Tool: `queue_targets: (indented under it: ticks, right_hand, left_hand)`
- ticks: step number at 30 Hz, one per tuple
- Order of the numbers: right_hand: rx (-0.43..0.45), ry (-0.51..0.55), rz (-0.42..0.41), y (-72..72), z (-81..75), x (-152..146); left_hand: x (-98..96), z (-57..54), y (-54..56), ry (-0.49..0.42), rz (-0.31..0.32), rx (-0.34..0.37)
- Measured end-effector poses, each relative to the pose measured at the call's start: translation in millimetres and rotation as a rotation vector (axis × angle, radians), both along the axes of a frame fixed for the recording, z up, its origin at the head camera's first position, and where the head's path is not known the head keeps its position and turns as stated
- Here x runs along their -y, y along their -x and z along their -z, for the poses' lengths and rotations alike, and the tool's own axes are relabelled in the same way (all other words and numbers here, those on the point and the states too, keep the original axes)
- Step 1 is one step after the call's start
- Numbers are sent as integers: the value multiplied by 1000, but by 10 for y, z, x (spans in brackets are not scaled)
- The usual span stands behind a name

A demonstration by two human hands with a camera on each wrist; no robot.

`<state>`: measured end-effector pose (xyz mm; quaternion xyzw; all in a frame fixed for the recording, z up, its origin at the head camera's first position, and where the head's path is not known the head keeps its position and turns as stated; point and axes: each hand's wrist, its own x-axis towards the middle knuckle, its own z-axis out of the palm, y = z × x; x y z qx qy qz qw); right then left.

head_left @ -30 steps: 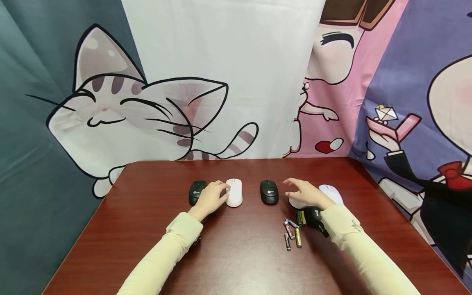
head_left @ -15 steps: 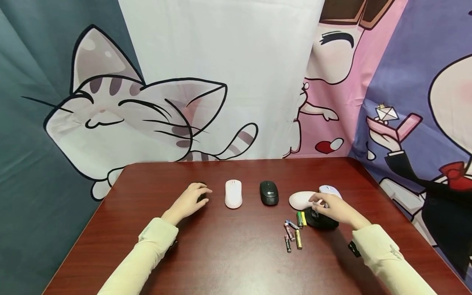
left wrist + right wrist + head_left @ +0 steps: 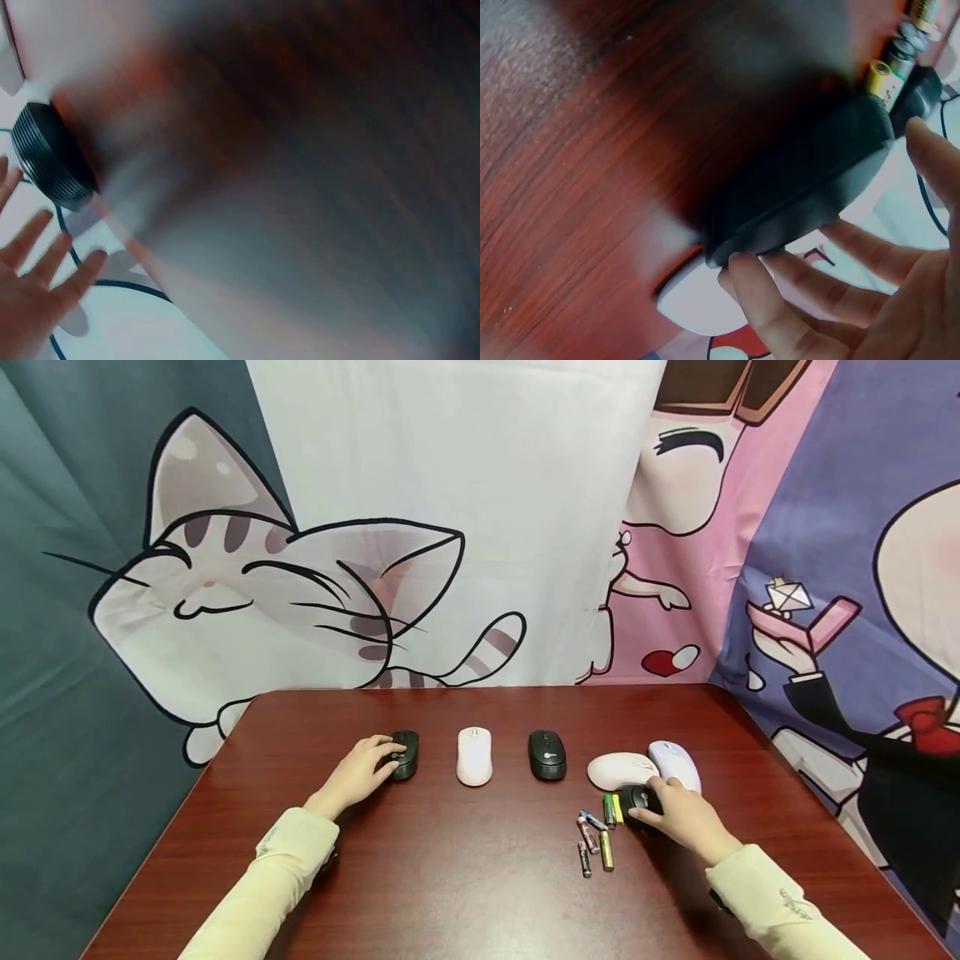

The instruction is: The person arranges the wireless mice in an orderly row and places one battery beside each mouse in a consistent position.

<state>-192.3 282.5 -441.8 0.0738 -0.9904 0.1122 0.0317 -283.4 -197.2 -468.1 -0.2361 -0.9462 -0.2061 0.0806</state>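
In the head view my left hand [image 3: 352,781] lies beside the leftmost black computer mouse [image 3: 406,755], fingers near its left side. The left wrist view shows that hand's fingers spread and apart from the ribbed mouse [image 3: 52,157]. My right hand [image 3: 686,818] is at another black mouse [image 3: 636,799], which it partly covers. From the right wrist, the fingers reach along the far side of this mouse [image 3: 802,187] and one fingertip touches its end. The thumb [image 3: 930,154] is off the opposite end.
Between the hands stand a white mouse [image 3: 474,757] and a black mouse [image 3: 547,755]. A white mouse [image 3: 621,771] and a pale lavender mouse [image 3: 675,765] lie behind the right hand. Several batteries [image 3: 606,850] lie left of it on the brown table [image 3: 465,893]. A printed curtain [image 3: 450,485] hangs behind.
My left hand has moved left, from beside the white mouse, past the leftmost black mouse, to its left side. My right hand has come back and down onto the black mouse near the batteries.
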Motion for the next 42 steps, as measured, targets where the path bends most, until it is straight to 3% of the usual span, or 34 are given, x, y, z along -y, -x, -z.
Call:
queue_targets:
  ticks: [5,11,15,20,25,29,31,35,42]
  right_hand:
    - [-10,-36,45,-9,33,72]
    - [-34,-80,20,-36,14,60]
    - [0,-62,-57,-49,-15,-5]
    - [59,-39,-208,-104,-46,-102]
    - [45,-31,-316,-189,-66,-169]
    - [94,60,-237,-176,-78,-150]
    - [113,77,-141,-163,-58,-116]
    - [151,56,-11,-153,13,-98]
    - [181,70,-2,-129,61,-112]
  left_hand:
    - [81,24,59,-8,67,40]
    - [81,-21,107,20,101,69]
    - [79,-43,125,39,102,79]
    - [95,-55,136,53,147,99]
    - [99,-86,147,67,168,103]
    - [92,-134,151,84,151,116]
    - [95,-142,152,85,145,118]
    - [91,-130,145,86,151,113]
    - [77,-105,145,82,168,86]
